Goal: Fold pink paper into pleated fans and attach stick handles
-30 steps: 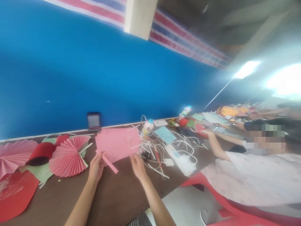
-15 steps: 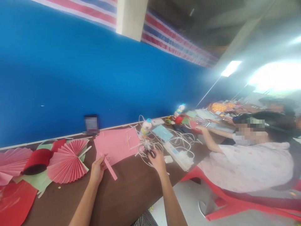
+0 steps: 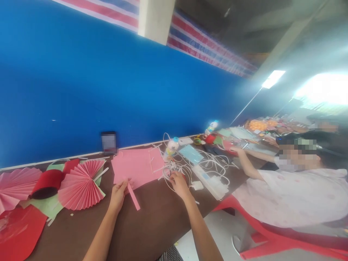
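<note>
My left hand (image 3: 119, 194) pinches a narrow pink paper strip (image 3: 133, 197), whose free end hangs down to the right over the table. Just behind that hand lies a large pink paper sheet (image 3: 138, 165), with thin pale strips on its right part. My right hand (image 3: 178, 184) is closed, fingertips down among white cables and paper scraps. Dark-handled scissors (image 3: 172, 174) show only as a small bit at those fingertips; the rest is hidden. A white bottle with a blue cap (image 3: 172, 146) stands behind the right hand.
Left on the table (image 3: 154, 224) are a pink pleated paper fan (image 3: 81, 186), a red ribbon roll (image 3: 46, 183) and red paper (image 3: 23, 232). A white power strip (image 3: 210, 183) with tangled cables lies to the right. Beyond it a co-worker (image 3: 293, 195) sits on a red stool (image 3: 261, 232).
My right hand has turned down among the cables, and the scissors, clearly seen before, are now mostly covered. My left hand still holds the pink strip. The whole view has shifted slightly.
</note>
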`<state>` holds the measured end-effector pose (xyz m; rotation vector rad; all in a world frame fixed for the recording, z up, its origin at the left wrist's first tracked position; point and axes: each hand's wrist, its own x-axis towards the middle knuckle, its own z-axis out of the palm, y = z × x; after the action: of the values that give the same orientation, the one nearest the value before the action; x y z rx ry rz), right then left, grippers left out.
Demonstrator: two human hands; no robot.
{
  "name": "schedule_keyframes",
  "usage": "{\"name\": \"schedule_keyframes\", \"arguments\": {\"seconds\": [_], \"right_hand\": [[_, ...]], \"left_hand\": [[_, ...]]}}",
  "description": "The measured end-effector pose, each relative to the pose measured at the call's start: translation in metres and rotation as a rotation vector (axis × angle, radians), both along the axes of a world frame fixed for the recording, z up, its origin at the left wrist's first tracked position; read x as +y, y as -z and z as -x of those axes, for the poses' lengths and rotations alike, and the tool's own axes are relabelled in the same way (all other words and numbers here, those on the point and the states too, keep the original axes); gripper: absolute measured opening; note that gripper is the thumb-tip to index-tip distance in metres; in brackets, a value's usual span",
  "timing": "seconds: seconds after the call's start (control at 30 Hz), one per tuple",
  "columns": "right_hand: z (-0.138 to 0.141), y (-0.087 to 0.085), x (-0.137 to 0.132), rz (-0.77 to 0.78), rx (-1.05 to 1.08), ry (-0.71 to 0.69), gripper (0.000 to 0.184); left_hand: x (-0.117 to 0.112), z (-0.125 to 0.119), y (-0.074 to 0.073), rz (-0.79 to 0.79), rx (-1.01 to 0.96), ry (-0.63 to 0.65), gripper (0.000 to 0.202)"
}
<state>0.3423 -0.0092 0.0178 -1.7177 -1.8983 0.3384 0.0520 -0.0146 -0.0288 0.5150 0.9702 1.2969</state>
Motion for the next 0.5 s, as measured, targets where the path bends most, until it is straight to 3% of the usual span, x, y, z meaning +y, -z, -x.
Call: {"name": "schedule_keyframes", "arguments": {"seconds": [0.2,0.3,0.43,0.5], "right_hand": [[-0.029,-0.043,0.023,-0.008,0.156,0.104,0.021],[-0.034,-0.063,0.024,-0.045,0.385,0.167,0.031],[-0.033,-0.078,0.021,-0.068,0.485,0.21,0.029],[-0.034,-0.079,0.02,-0.021,0.497,0.158,0.028]], "left_hand": [[0.0,-0.002,-0.005,-0.047,0.018,0.054,0.043],[0.0,-0.003,-0.008,-0.059,0.015,0.089,0.041],[0.0,-0.003,-0.008,-0.04,0.02,0.112,0.04],[0.0,-0.003,-0.008,-0.038,0.026,0.115,0.041]]}}
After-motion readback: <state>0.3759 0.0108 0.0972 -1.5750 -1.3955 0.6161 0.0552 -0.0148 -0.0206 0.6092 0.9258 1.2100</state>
